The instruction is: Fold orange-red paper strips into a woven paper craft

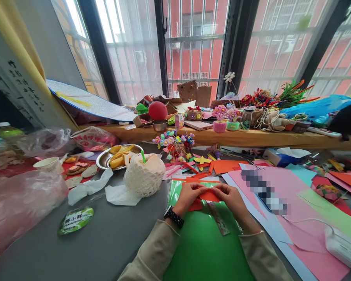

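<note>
Spanning left hand [188, 196] to right hand [230, 196], orange paper [210, 196], pinched

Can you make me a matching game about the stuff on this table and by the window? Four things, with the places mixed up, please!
Things:
1. orange paper
2. bananas
3. red ball
4. white netted thing

Places and states:
A. has a green straw sticking out
B. between the left hand and the right hand
C. above the wooden ledge
D. in the metal bowl

Right pairs: 1-B, 2-D, 3-C, 4-A
</note>
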